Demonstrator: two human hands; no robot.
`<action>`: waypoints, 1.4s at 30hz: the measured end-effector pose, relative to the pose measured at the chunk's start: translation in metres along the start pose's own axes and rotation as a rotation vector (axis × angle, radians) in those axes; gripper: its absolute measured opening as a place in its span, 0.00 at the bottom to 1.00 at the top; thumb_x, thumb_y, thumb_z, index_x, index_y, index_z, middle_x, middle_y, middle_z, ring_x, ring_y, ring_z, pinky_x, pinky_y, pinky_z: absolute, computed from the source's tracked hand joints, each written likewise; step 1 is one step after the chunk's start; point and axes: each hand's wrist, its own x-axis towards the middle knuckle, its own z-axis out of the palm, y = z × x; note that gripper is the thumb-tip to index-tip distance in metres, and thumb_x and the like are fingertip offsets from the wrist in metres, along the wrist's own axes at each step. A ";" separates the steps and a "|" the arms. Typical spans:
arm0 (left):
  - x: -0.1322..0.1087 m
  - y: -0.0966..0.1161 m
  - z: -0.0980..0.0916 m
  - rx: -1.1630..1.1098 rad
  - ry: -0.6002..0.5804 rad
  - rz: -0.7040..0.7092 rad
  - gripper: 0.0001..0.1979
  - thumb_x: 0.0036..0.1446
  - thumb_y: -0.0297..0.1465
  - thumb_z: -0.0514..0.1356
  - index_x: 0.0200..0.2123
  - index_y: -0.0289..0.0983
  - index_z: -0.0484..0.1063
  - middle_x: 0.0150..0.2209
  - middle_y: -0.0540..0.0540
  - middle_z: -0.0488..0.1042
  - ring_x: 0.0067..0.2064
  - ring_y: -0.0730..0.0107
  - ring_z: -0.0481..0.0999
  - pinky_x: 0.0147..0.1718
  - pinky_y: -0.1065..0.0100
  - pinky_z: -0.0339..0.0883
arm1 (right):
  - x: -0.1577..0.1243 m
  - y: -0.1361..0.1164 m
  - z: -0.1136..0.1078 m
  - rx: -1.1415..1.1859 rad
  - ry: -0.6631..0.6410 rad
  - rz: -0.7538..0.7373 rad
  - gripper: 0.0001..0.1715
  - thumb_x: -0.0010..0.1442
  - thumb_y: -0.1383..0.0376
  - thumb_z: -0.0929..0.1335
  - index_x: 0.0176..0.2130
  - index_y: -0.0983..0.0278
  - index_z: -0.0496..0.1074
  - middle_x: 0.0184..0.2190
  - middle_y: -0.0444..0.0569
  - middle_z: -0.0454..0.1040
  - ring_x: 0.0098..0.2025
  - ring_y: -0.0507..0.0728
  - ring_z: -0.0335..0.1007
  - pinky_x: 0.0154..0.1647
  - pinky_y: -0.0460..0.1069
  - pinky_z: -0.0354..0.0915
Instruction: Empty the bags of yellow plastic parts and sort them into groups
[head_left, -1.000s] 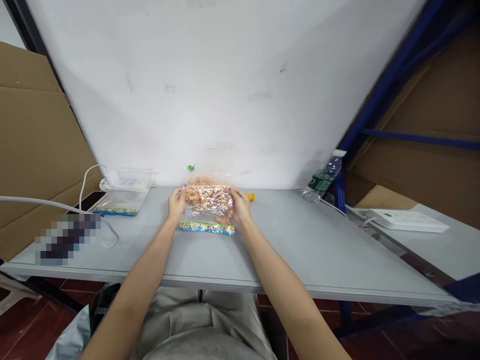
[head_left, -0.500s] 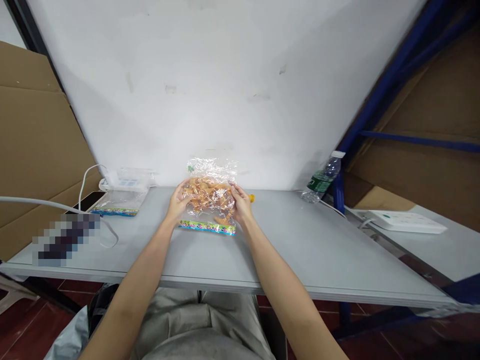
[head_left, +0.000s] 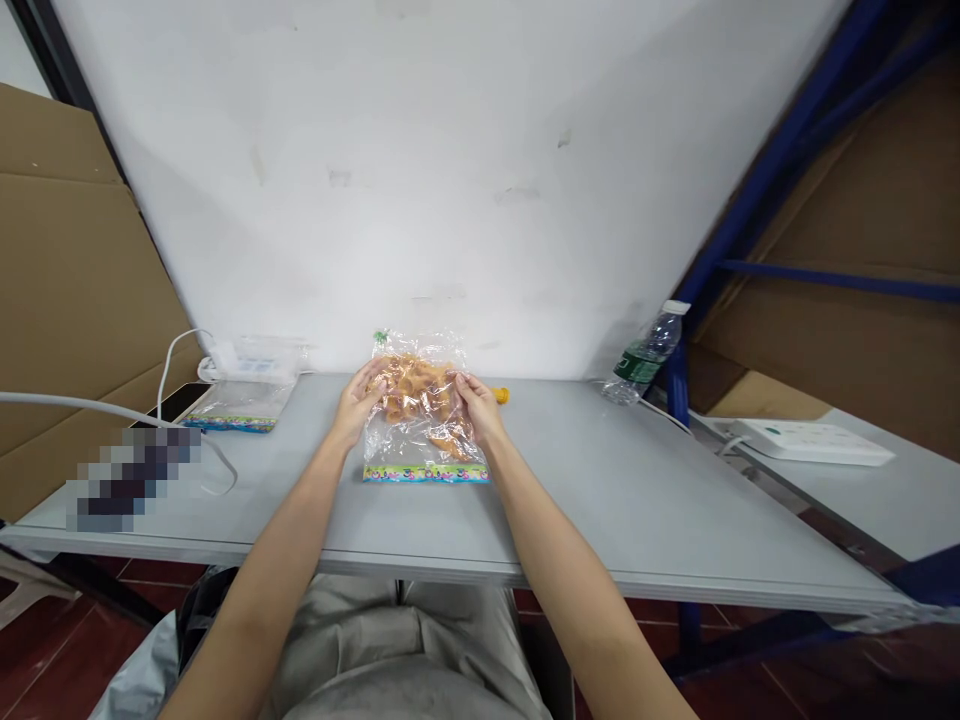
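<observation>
A clear plastic bag (head_left: pixel 420 415) with a colourful printed strip along its near edge lies on the grey table (head_left: pixel 600 500), near the far edge. It holds several orange pieces bunched in its far half. My left hand (head_left: pixel 358 402) grips the bag's left side and my right hand (head_left: pixel 476 405) grips its right side, fingers curled on the plastic. A small yellow object (head_left: pixel 501 395) lies just right of my right hand.
More clear bags with a printed strip (head_left: pixel 244 405) lie at the far left beside a white cable (head_left: pixel 176 355). A plastic water bottle (head_left: pixel 645 355) leans at the far right. A white power strip (head_left: pixel 814 442) lies on the neighbouring surface. Cardboard stands left and right.
The bag was lifted and unfolded, its top raised towards the wall. Now it lies stretched longer towards me, with the printed strip nearer the table's front.
</observation>
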 end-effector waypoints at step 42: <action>-0.028 -0.015 0.048 1.540 -0.598 0.716 0.37 0.56 0.16 0.45 0.67 0.45 0.53 0.68 0.45 0.55 0.71 0.63 0.48 0.67 0.41 0.33 | 0.003 -0.012 -0.010 0.399 0.395 0.020 0.20 0.53 0.55 0.72 0.44 0.59 0.71 0.37 0.45 0.79 0.34 0.54 0.76 0.33 0.50 0.73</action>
